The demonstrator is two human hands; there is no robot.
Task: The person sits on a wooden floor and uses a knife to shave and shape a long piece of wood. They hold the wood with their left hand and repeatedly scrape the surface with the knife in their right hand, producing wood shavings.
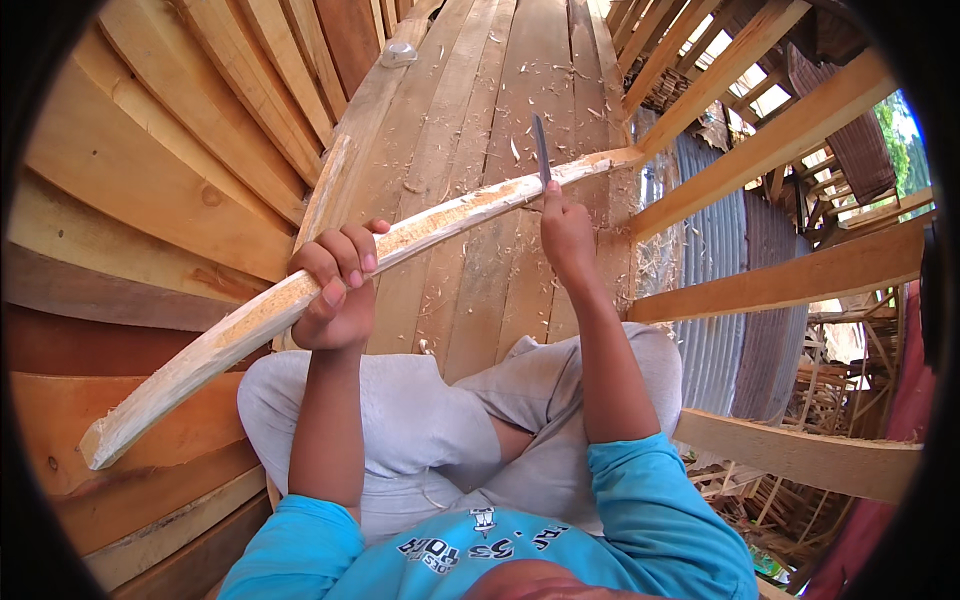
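Note:
A long pale wooden pole (450, 218), stripped and whittled along its length, slants across in front of me from the lower left to the upper right. My left hand (338, 278) is closed round it left of the middle, thumb and fingers wrapped over the wood. In my right hand (567, 232) is a knife (542, 150), its handle hidden in the fist. The dark narrow blade points away from me and crosses the pole near its far right part. Touching or just above the wood, I cannot tell.
I sit cross-legged on a plank floor (470, 270) strewn with wood shavings. A board wall (160, 150) rises close on the left. To the right run wooden rails (790, 270), with corrugated metal sheets (720, 230) beyond them. A small clear object (398, 53) lies far off on the floor.

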